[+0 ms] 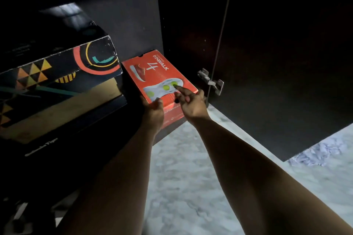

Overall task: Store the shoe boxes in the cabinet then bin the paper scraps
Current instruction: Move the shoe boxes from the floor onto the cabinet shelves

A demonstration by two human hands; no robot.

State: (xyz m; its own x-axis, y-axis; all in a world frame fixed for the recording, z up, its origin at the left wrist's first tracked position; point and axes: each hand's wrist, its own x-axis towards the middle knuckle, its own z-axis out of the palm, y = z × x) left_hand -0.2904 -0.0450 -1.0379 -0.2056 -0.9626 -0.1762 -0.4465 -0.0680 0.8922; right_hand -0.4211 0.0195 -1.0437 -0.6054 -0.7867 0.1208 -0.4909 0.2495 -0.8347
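Both bare forearms reach forward from the bottom of the view over a pale marbled floor (187,177). Nearest the body of the box, the left hand (153,111) grips the near left corner of the red shoe box (158,74), thumb lying on the lid and the fingers wrapped down the side out of sight. Just beside it, the right hand (191,105) rests on the near right part of the lid with its index finger stretched out straight, the tip touching a green dot in the printed sole picture, while the other fingers curl loosely and hold nothing. That red box lies flat at the cabinet's mouth, its near end jutting slightly over the floor edge, its far end inside against the dark cabinet (133,25) wall. Immediately left of it, touching or nearly so, stands a stack: a black patterned shoe box (57,66) with triangles and coloured rings on top, a tan layer below it, and a dark box with pale lettering (41,148) underneath. To the right, the open cabinet door (277,53) hangs on a metal hinge (210,81). Crumpled white paper scraps (322,151) lie on the floor beyond the door's lower edge.
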